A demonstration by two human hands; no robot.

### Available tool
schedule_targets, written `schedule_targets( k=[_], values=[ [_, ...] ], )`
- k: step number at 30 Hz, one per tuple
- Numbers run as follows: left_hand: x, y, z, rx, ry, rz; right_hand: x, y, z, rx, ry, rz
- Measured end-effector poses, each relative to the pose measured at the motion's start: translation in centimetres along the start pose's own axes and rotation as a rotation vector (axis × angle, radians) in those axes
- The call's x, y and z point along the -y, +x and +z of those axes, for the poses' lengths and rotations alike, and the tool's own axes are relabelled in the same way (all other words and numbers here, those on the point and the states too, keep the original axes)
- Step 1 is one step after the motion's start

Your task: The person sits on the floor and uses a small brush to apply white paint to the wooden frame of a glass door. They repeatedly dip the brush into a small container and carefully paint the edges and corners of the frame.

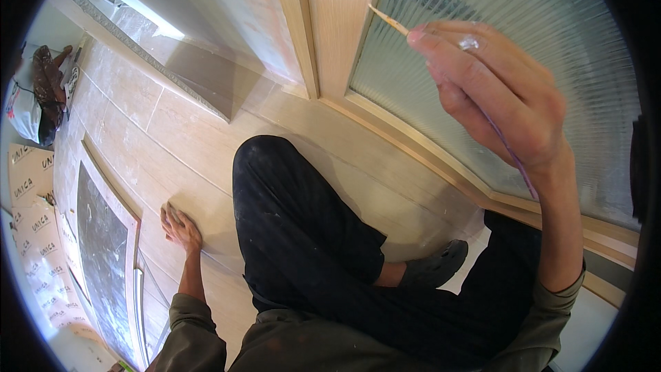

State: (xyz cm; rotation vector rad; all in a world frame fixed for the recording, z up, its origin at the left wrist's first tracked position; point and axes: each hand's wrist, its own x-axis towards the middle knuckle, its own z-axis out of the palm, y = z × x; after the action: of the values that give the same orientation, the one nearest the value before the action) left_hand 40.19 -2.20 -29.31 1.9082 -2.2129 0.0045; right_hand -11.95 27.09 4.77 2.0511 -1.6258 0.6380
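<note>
My right hand (499, 89) is raised in front of a ribbed glass panel (585, 145) set in a light wood frame (342, 14). Between thumb and fingers it pinches a thin stick (390, 19) with a pale, tapered tip, which points up and left over the frame's inner edge. A narrow purple strip (511, 151) shows below the palm; whether it belongs to the stick I cannot tell. Something shiny and whitish (469, 43) sits on one finger. My left hand (182, 229) rests on the tiled floor (186, 172) with its fingers stretched out, holding nothing.
My bent knee (265, 165) in dark trousers and a dark shoe (435, 265) are between the hands. A framed dark panel (103, 241) lies left of my left hand. Printed cardboard (41, 255) and bags (31, 114) line the far left. A raised threshold (138, 48) runs behind.
</note>
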Motion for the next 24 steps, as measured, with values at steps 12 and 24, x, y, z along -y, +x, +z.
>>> schedule_targets(
  k=[12,24],
  values=[
    [0.1,-0.1,-0.2,0.000,-0.010,-0.006,0.3,0.1,-0.2,0.023,0.026,0.057],
    [-0.5,-0.1,-0.3,0.023,-0.030,-0.024,0.0,0.2,-0.8,-0.012,0.016,0.033]
  ],
)
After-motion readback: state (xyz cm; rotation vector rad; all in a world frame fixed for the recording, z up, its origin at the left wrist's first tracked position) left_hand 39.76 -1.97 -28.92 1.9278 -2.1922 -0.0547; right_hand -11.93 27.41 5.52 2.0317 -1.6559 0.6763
